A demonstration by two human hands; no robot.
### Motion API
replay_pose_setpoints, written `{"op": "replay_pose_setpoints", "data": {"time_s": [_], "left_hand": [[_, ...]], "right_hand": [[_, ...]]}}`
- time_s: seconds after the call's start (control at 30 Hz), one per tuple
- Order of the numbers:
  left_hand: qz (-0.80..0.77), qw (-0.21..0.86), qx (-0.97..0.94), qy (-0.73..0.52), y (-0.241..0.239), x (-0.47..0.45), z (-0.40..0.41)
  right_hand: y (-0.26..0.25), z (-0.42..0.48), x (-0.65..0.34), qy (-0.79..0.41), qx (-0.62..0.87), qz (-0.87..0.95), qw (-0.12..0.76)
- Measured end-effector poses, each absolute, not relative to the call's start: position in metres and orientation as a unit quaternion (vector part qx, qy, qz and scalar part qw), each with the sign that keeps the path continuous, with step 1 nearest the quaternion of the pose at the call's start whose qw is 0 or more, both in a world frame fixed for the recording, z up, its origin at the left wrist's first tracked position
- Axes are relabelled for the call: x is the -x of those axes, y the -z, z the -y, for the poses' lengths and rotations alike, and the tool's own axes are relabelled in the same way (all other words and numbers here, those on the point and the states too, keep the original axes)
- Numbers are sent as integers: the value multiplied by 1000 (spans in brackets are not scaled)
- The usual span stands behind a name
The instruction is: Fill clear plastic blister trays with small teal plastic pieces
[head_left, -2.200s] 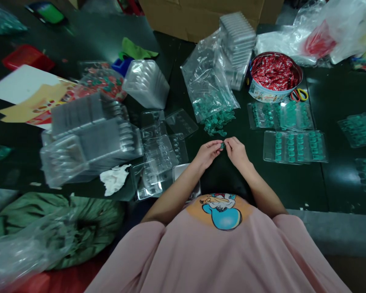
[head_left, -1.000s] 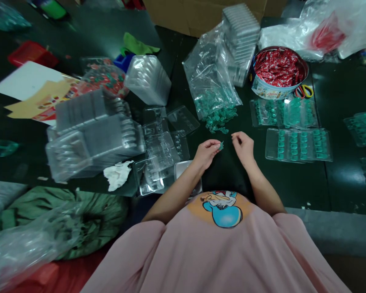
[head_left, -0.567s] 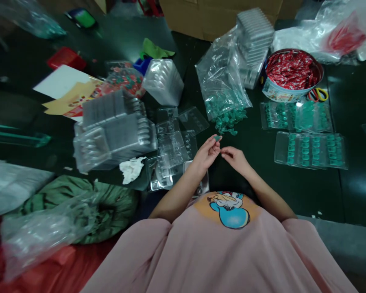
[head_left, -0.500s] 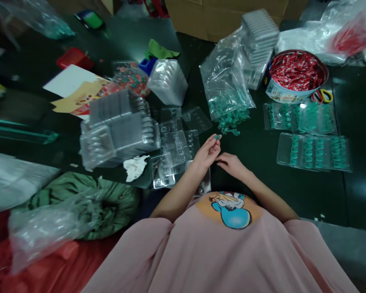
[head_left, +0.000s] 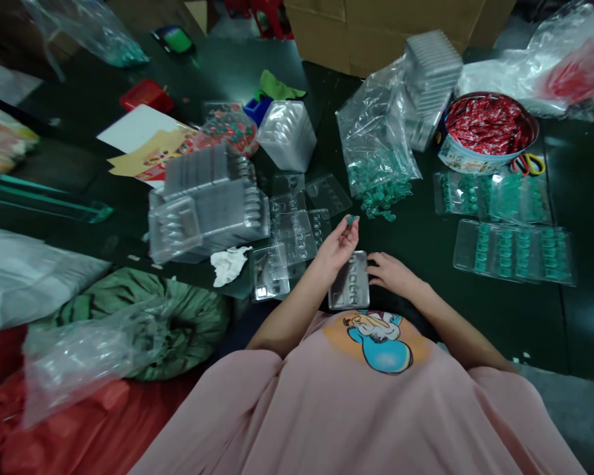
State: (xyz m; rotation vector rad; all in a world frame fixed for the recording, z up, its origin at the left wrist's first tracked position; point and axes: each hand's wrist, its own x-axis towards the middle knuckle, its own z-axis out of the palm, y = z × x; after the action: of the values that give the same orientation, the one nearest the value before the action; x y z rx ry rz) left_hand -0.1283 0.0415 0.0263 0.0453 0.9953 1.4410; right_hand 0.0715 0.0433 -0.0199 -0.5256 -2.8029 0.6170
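Note:
My left hand (head_left: 337,247) is raised off the dark green table and pinches a small green wrapped candy (head_left: 351,219) at its fingertips. My right hand (head_left: 391,274) rests low near my body, its fingers closed on the right edge of a clear empty blister tray (head_left: 349,289) lying in front of me. Just beyond my hands, a heap of loose green candies (head_left: 382,194) spills from a clear plastic bag (head_left: 371,135).
Stacks of empty clear trays (head_left: 210,204) and loose ones (head_left: 292,224) lie at left. Filled trays of green candies (head_left: 515,254) sit at right. A round tin of red candies (head_left: 488,132) with scissors (head_left: 527,163), cardboard boxes (head_left: 386,30), bags and cloths surround.
My hands parted after holding the candy together. The left kept the candy and lifted it; the right dropped down and took hold of a clear tray. The view swung leftward.

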Motion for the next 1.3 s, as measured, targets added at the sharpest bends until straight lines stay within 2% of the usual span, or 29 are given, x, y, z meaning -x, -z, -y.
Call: {"op": "replay_pose_setpoints", "data": {"time_s": [0.2,0.27,0.4,0.53,0.9,1.3], "left_hand": [[-429,679,-11,-596,-29,111,-40],[-426,697,-26,-576,-31,101,-39],[-420,717,-80,-550,-33,86,-36],[-417,723,-111,-540,-32,80,-35],[-422,733,-119,-519,-29,80,-34],[-463,659,-161,-571,-22,73,-36]], "right_hand": [[21,-79,-128,-166,349,911,141],[10,-83,-132,-176,385,887,183],[-19,-79,-113,-290,369,821,325],[-30,-76,-93,-363,352,772,384],[-23,-81,-93,-308,328,794,409],[-17,-75,-86,-272,396,786,390]]}}
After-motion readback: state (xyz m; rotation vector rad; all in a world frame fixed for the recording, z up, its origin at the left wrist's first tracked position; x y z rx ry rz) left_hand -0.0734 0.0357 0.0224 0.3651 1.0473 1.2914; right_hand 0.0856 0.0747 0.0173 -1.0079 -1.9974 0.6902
